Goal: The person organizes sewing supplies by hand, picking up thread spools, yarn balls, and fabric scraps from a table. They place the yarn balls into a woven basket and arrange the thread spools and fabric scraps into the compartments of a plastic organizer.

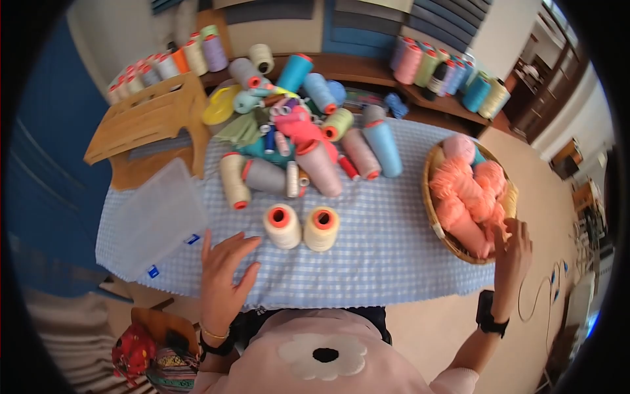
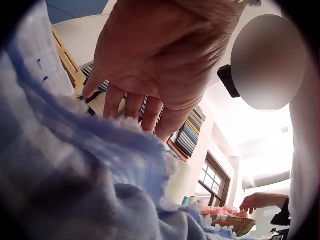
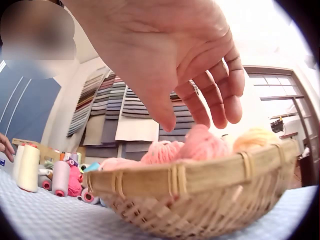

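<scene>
1. Your left hand (image 1: 223,272): flat on the blue checked cloth (image 1: 367,243) at the near table edge, fingers spread and straight, holding nothing. The left wrist view shows the fingertips (image 2: 131,107) resting on the cloth's fuzzy hem.

2. Your right hand (image 1: 512,253): at the near rim of the basket (image 1: 434,217), fingers loosely bent, nothing gripped. In the right wrist view the hand (image 3: 200,75) hangs just above the basket's contents, apart from them.

3. Basket: woven, at the table's right end, filled with pink yarn (image 1: 466,190); one pale yellow ball (image 3: 255,139) sits at its far right side.

4. Two cream cones (image 1: 302,226): upright, side by side, touching, just ahead of your left hand, well apart from the basket.

5. Cone pile (image 1: 308,141): many lying spools in grey, pink, blue and green, mid-table beyond the cream pair.

6. Clear box (image 1: 157,220): on the table's left corner, beside your left hand.

7. Wooden stool (image 1: 147,125): behind the box, at far left.

8. Shelf cones (image 1: 446,72): standing in rows along the back wall.
</scene>
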Motion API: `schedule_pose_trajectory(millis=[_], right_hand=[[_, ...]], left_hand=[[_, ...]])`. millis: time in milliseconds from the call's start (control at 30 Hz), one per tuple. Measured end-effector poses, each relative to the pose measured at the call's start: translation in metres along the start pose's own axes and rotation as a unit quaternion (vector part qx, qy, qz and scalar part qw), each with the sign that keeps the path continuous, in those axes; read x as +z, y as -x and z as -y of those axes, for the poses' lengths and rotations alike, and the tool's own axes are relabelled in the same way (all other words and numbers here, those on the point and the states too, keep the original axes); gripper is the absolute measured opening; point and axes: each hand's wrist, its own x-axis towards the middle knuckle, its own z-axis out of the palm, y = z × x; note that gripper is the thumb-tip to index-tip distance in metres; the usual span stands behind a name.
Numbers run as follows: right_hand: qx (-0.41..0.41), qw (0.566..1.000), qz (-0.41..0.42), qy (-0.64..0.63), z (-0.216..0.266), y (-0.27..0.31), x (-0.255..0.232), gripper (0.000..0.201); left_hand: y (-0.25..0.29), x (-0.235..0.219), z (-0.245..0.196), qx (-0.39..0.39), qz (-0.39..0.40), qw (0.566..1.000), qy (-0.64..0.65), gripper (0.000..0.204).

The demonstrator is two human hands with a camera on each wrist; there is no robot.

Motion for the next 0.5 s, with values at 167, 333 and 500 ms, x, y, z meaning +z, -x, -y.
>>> schedule_pose_trajectory(millis=[167, 333, 500], right_hand=[[-0.047, 0.981, 0.056, -0.180, 0.057, -0.020, -0.025, 0.019], [-0.177, 0.930, 0.095, -0.308, 0.130, -0.037, -0.011, 0.024], [-0.254, 0.874, 0.128, -0.395, 0.200, -0.068, 0.047, 0.018]], left_hand=[[0.000, 0.004, 0.002, -0.004, 0.002, 1.000, 0.021, 0.038], [-0.003, 0.002, 0.004, 0.015, 0.007, 1.000, 0.021, 0.040], [-0.004, -0.006, 0.006, 0.033, -0.009, 0.999, 0.007, 0.041]])
